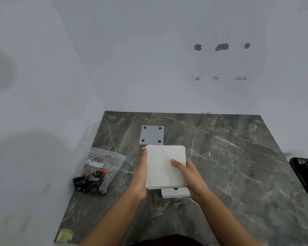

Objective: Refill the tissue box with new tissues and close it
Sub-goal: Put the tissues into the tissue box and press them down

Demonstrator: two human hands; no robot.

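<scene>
A square stack of white tissues [164,166] is held between both hands above the dark marble counter [229,166]. My left hand [140,174] lies flat along the stack's left edge. My right hand [188,176] grips its right side, thumb on top. Below the stack, a white box part [175,193] pokes out at the near edge; most of it is hidden. Just behind the stack lies a grey square plate [151,135] with four dark round feet facing up.
A clear plastic bag [98,170] with Dove print sits left of my hands, near the counter's left edge. A black object [305,174] rests at the counter's right edge. White walls close in the back and left.
</scene>
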